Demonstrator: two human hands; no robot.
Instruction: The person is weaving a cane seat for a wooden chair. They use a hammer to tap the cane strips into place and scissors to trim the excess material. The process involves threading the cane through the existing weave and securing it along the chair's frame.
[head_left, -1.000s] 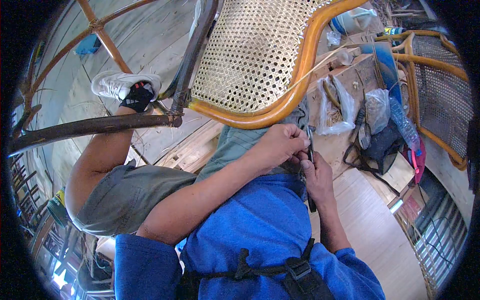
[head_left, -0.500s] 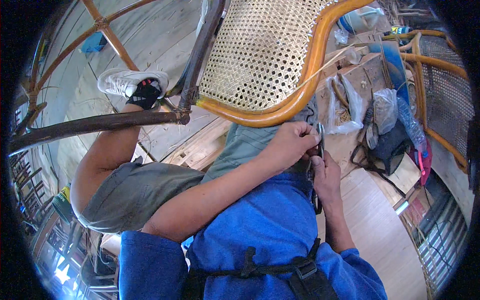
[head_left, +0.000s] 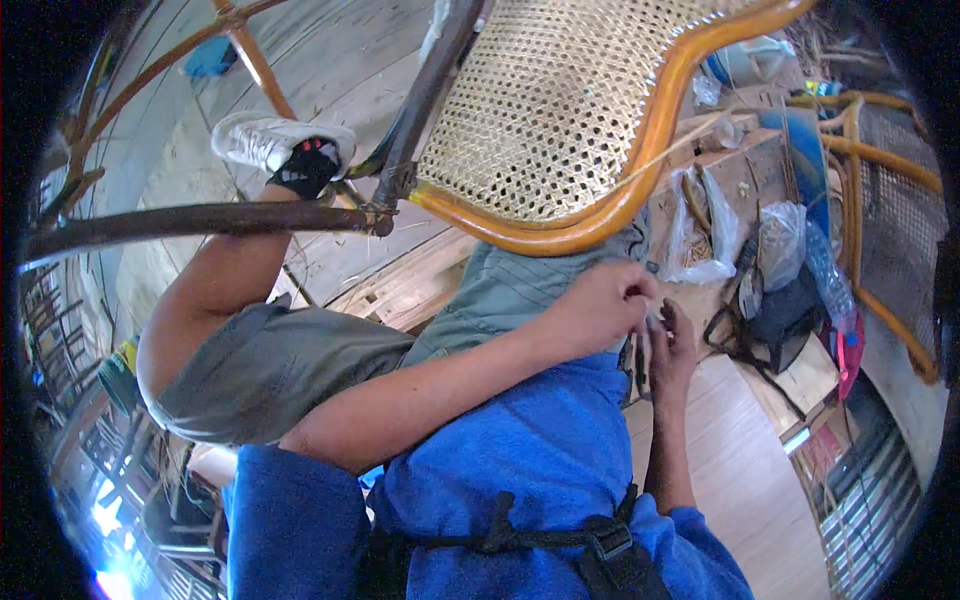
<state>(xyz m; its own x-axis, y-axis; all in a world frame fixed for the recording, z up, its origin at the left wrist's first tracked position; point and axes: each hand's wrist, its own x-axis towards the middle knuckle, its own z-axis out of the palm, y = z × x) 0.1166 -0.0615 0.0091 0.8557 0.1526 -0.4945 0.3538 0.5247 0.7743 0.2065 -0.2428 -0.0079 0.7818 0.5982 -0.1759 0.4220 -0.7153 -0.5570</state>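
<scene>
"Two hands are held close together over the lap; what is altered since half a second ago?"

"The dark slender tool (head_left: pixel 641 368), shown upright between the hands earlier, is now seen only as a blurred shape below them. The fingers of the right hand (head_left: pixel 672 345) are raised and bent, just beside the left hand (head_left: pixel 600 305)."

"What is suggested by that?"

"That the work is shifted from the tool to the fingertips, though this is only judged."

"Is anything gripped?"

"The left fingers are curled, but whether anything is pinched in either hand cannot be told."

"And the surroundings?"

"The woven cane panel (head_left: pixel 540 130), edged by an orange-brown frame (head_left: pixel 600 235), is placed just ahead of the hands. By the right arm a pale board (head_left: pixel 735 460) is laid; beyond it a clear plastic bag (head_left: pixel 712 268) and a dark bag (head_left: pixel 785 325) are set. Farther right, another cane chair (head_left: pixel 905 220) is seen, and at left a plank floor (head_left: pixel 190 130)."
</scene>
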